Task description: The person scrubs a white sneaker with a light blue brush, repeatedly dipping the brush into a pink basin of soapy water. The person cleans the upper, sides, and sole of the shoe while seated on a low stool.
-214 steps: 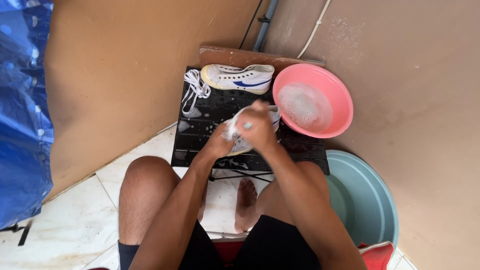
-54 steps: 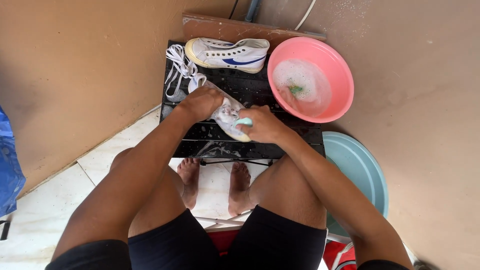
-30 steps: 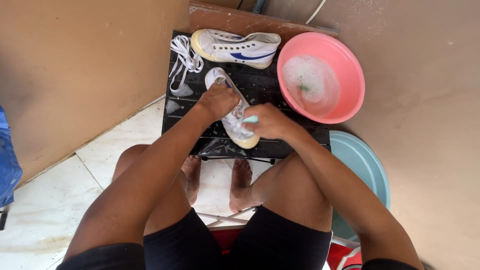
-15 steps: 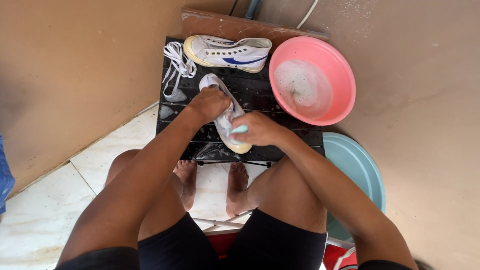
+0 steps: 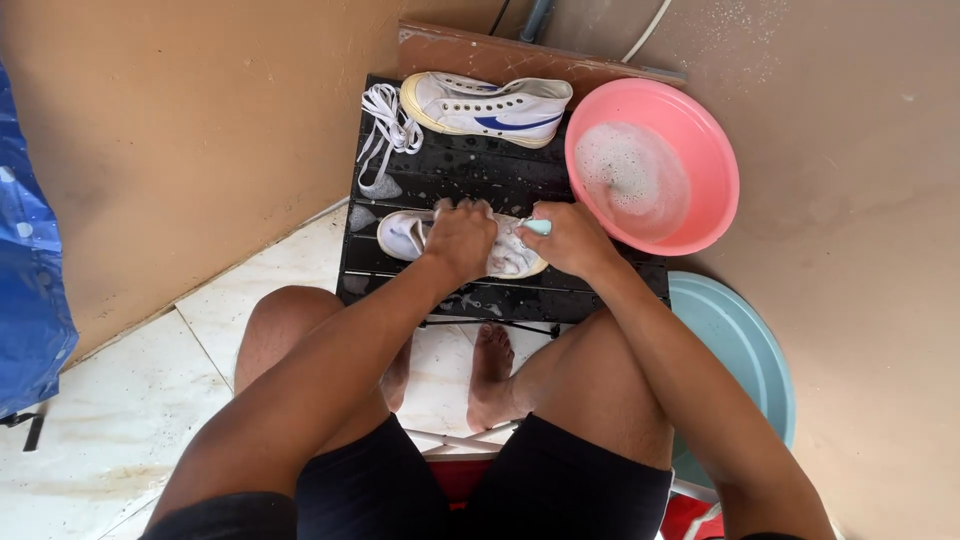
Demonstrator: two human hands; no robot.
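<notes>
1. Shoe (image 5: 405,235) lies mid-table (image 5: 500,180), long axis left-right; which end is the toe, I cannot tell.
2. Left hand (image 5: 462,238) clamps it; right hand (image 5: 570,240) grips a brush (image 5: 537,227).
3. Basin (image 5: 700,150) crowds the right edge; bare slats lie ahead.

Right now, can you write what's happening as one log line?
left hand: holds white shoe on black rack | right hand: grips pale green brush | pink basin: suds

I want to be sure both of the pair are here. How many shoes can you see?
2. One white shoe with a blue stripe lies on its side at the far edge of the black rack. The other shoe lies nearer, under the left hand, partly hidden.
</notes>
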